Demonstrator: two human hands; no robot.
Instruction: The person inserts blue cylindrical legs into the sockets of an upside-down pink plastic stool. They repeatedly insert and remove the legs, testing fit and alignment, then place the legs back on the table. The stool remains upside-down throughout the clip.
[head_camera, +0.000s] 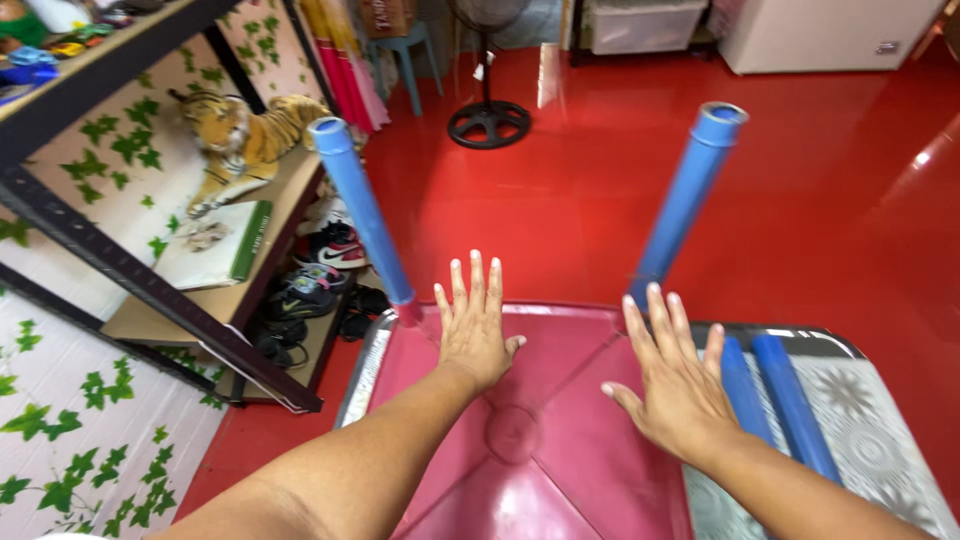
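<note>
A dark pink plastic table (560, 440) lies upside down in front of me, its underside up. Two blue tube legs stand up from its far corners, one at the left (360, 205) and one at the right (688, 190). My left hand (474, 325) rests flat on the underside near the left leg, fingers spread. My right hand (675, 380) lies flat too, at the base of the right leg. Two more blue tubes (775, 395) lie side by side just right of my right hand.
The upturned table sits on a patterned grey-white surface (880, 430). A shelf unit (150, 270) at the left holds a stuffed tiger (240, 135) and shoes (310, 290). A standing fan (488, 120), a blue stool (405, 55) and a white cabinet (830, 35) stand on the red floor.
</note>
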